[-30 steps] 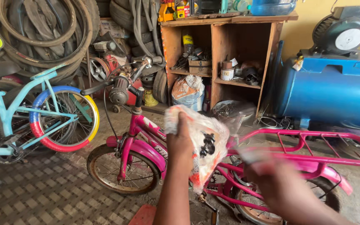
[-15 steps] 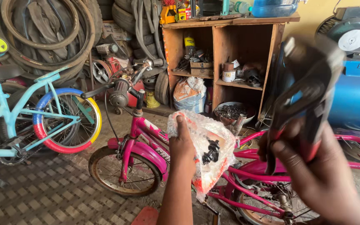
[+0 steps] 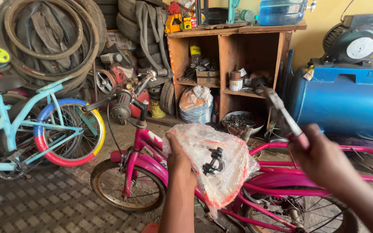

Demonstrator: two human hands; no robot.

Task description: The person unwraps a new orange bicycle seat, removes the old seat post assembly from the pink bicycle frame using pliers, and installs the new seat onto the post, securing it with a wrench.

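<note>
Head view of a bicycle repair corner. The left hand (image 3: 181, 166), at lower centre of the frame, is closed round the gathered edge of a clear plastic bag (image 3: 214, 166) trimmed in orange; held up at chest height, the bag hangs open enough for a small black metal fitting (image 3: 213, 161) to show through the film. The right hand (image 3: 324, 162), at centre right, is closed round the red-sleeved handles of a pair of pliers (image 3: 281, 110), which point up and to the left; the tool is blurred, so whether its nose is open cannot be told. Both items are held above a pink child's bicycle (image 3: 152, 151) lying across the lower frame, its handlebar (image 3: 128, 92) towards the upper left, probably so that parts and tool stay within reach of the frame. A light-blue bicycle (image 3: 31, 129) stands at the left edge. Behind are stacked tyres (image 3: 44, 39), a wooden shelf unit (image 3: 234, 56) of tins and small parts, and a blue compressor tank (image 3: 346, 103) at the right.
</note>
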